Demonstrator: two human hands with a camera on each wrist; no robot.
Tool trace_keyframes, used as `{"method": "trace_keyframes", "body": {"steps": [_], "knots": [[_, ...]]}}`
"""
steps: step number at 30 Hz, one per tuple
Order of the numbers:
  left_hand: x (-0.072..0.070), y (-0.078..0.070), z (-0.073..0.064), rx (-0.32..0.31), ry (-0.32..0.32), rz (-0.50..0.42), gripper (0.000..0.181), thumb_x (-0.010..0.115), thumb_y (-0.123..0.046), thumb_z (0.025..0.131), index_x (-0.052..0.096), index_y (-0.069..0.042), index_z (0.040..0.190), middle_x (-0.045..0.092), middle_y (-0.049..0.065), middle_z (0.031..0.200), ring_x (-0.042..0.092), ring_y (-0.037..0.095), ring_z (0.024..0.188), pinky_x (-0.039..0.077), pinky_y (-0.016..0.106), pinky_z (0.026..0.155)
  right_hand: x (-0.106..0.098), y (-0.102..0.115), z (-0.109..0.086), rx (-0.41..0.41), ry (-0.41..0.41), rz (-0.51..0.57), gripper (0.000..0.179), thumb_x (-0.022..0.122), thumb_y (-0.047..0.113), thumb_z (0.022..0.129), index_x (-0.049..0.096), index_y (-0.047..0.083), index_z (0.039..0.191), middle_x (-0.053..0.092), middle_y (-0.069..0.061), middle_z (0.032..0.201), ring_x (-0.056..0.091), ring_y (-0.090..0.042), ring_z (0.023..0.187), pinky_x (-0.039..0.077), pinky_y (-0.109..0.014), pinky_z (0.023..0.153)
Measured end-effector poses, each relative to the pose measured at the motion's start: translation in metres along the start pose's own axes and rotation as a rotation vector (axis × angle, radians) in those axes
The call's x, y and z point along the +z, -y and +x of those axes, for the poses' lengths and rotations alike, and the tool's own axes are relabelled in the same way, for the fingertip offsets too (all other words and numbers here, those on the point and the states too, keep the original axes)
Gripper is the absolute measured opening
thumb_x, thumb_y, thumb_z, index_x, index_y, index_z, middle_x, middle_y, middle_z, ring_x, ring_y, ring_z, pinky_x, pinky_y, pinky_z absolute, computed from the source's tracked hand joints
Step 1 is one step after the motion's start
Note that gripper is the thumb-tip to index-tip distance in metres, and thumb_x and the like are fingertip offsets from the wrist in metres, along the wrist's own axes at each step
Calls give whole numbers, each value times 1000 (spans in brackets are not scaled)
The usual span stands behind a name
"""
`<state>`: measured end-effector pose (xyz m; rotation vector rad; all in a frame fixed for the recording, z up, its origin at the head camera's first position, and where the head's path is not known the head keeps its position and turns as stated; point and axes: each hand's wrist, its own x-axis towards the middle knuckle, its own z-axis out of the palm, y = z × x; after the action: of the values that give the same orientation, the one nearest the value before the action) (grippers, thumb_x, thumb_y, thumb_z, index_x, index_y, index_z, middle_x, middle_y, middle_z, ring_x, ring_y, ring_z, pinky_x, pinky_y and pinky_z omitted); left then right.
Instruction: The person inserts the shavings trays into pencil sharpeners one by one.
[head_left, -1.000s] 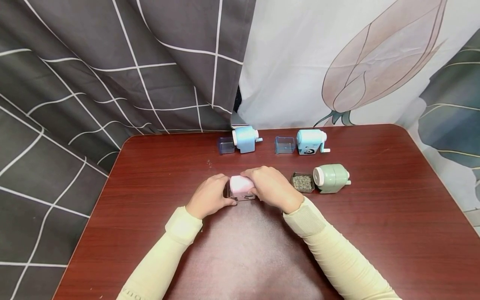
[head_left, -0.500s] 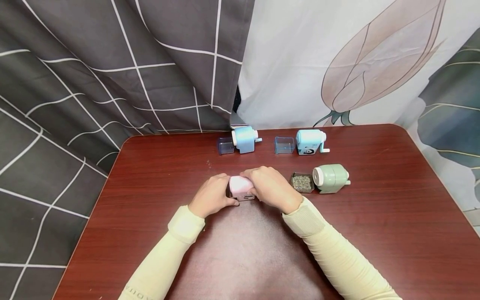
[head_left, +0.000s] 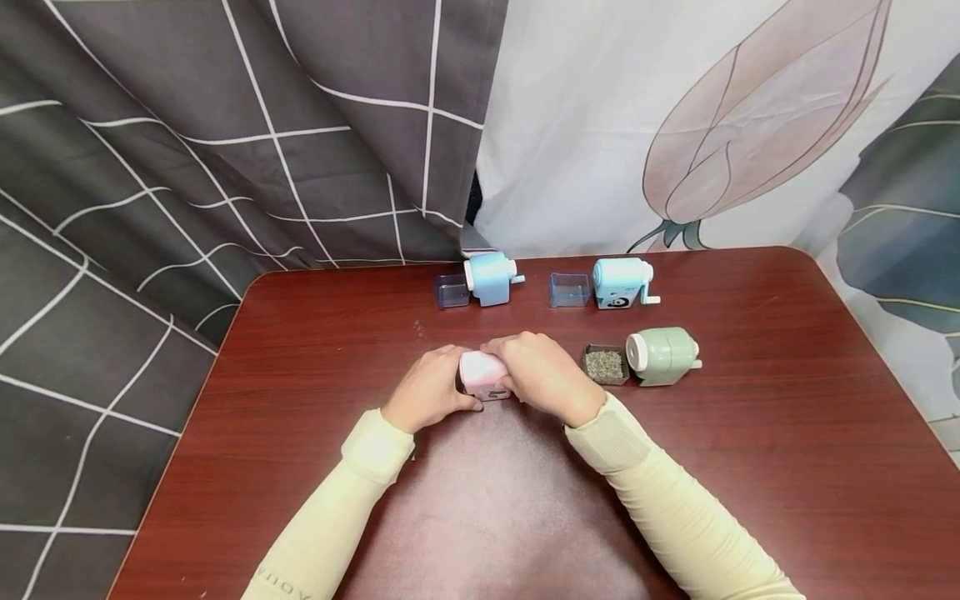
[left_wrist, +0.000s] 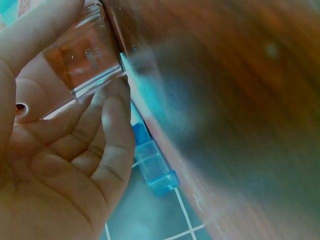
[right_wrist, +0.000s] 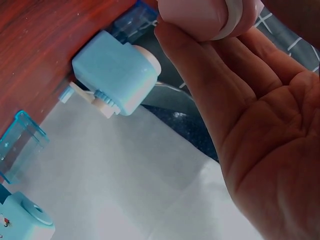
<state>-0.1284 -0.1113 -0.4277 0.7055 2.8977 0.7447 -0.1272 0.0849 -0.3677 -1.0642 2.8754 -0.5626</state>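
Note:
A pink pencil sharpener (head_left: 483, 371) stands on the table between both hands, its hole showing in the left wrist view. My right hand (head_left: 543, 375) grips its body from the right, fingers wrapped behind the pink casing (right_wrist: 195, 17) in the right wrist view. On the left side, my left hand (head_left: 431, 390) pinches a clear shavings drawer (left_wrist: 92, 60) between thumb and fingers, right at the sharpener's lower part. From the head view, the fingers hide most of this drawer.
Along the back edge stand a blue sharpener (head_left: 491, 278) beside its drawer (head_left: 453, 292) and a light blue panda sharpener (head_left: 621, 283) beside its drawer (head_left: 570, 290). Right of my right hand are a green sharpener (head_left: 663, 357) and a drawer full of shavings (head_left: 606, 367). Curtains hang behind the table (head_left: 300, 333).
My left hand has shifted slightly right, bringing the clear drawer closer in to the pink sharpener. The right hand keeps its grip and has barely moved.

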Motion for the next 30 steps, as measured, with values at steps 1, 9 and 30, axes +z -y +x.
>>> {"method": "trace_keyframes", "body": {"steps": [1, 9, 30], "knots": [[0, 0, 0, 1, 0, -5, 66, 97, -28, 64, 67, -2, 117, 70, 7, 106, 67, 24, 93, 54, 39, 84, -1, 0, 0, -1, -2, -1, 36, 83, 4, 79, 73, 10, 113, 74, -4, 104, 69, -25, 83, 55, -43, 73], [1, 0, 4, 34, -4, -43, 67, 98, -25, 62, 67, -3, 118, 71, 7, 110, 66, 23, 95, 53, 38, 85, 0, -1, -1, 10, -8, -5, 37, 83, 4, 79, 73, 8, 114, 74, -5, 104, 69, -27, 83, 55, -43, 72], [-21, -12, -5, -45, -36, -21, 101, 97, -37, 63, 47, -5, 144, 58, 15, 135, 55, 32, 121, 48, 48, 99, -15, -4, -5, 3, 14, 49, 63, 84, 11, 81, 57, -3, 136, 64, -16, 129, 59, -32, 121, 46, -45, 102]]}}
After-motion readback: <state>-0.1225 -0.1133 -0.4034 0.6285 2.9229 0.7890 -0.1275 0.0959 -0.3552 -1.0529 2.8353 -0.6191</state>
